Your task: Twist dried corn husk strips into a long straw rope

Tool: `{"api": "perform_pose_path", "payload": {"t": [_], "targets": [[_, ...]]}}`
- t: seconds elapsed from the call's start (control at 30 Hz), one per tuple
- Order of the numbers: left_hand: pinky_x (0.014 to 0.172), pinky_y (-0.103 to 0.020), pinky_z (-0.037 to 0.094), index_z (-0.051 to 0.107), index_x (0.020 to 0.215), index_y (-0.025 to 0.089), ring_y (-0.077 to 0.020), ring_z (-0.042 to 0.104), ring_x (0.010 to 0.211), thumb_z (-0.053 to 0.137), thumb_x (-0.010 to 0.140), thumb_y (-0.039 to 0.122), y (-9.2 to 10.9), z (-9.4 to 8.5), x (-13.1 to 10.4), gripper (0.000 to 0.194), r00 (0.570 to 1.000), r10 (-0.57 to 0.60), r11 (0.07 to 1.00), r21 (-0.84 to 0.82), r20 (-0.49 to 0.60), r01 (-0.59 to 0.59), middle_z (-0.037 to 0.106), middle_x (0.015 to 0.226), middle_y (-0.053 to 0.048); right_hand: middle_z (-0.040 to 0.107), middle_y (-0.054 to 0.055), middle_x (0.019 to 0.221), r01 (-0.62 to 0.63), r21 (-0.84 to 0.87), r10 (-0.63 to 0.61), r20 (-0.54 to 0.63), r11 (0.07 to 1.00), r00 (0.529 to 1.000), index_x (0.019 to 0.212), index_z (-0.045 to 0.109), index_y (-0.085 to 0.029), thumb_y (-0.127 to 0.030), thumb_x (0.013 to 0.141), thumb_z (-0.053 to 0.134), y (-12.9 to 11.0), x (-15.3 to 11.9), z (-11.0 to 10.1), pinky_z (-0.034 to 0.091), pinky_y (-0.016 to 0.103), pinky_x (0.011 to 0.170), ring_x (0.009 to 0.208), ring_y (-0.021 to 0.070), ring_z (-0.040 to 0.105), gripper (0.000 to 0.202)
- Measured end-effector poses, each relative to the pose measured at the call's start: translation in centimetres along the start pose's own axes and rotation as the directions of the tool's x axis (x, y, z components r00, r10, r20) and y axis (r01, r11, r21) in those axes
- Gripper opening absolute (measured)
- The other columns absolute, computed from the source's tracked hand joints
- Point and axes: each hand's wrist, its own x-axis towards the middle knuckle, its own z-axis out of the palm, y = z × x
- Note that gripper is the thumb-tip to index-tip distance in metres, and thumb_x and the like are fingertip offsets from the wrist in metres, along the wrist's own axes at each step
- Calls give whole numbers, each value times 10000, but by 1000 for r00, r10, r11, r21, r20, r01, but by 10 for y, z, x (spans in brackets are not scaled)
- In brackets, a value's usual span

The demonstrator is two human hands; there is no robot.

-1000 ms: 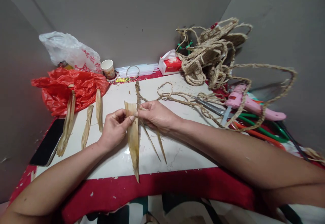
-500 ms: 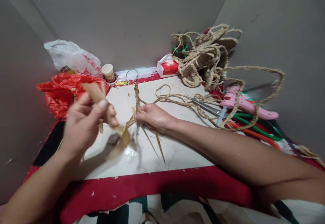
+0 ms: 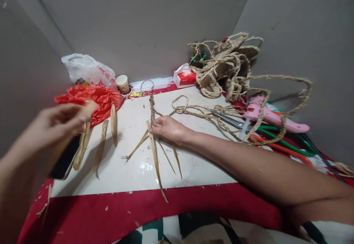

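Grey walls [image 3: 155, 22] meet in a corner well beyond both my left fingers [image 3: 74, 124] and my right fingers [image 3: 162, 123]. Beneath me the surface [image 3: 110, 214] is covered in red and speckled with pale shavings; on it a white board [image 3: 210, 170] spreads under my right fingers, damp-looking where it shines to their near left. Beyond and right of those fingers, a heap of plaited rope [image 3: 210, 81] stands against the wall. Just past my left fingers sags a red plastic bag [image 3: 112, 98]; a white plastic bag [image 3: 88, 66] slumps behind it. Far to the right of my right fingers lies a pink glue gun [image 3: 276, 118], and below my left ones a dark phone [image 3: 68, 159]. My left fingers, blurred, pinch a broad dry strip [image 3: 90, 107] above the surface. My right fingers press together on the lower end of a short braid [image 3: 152, 107], a narrow strip [image 3: 155, 159] trailing from them toward me.
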Motion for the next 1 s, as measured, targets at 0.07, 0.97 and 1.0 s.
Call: {"api": "perform_pose_path", "payload": {"t": [0.07,0.97,1.0], "targets": [[743,-358,488,707,1005,165,-266,651,831,753,591,500,-6,26,14,535,998,10,992,125,55,-16,714,1019,-106,335,-83,382,-73,90,69,44,993,997,565,425,-185,-190,725,593,-2,0,0,158,206,342,314,43,274,233],[375,-169,119,546,646,133,-26,209,390,614,777,221,11,160,32,172,732,85,670,-582,676,460,318,435,71,287,-106,363,-376,286,252,388,882,887,549,359,-183,-171,709,624,-6,7,-26,143,147,292,311,18,173,310],[373,-168,120,555,657,135,-27,206,390,603,786,215,10,160,32,159,718,85,660,-579,691,479,311,439,73,299,-100,355,-370,277,250,385,887,888,546,373,-183,-169,704,615,-5,7,-27,166,156,291,306,27,190,289]]}}
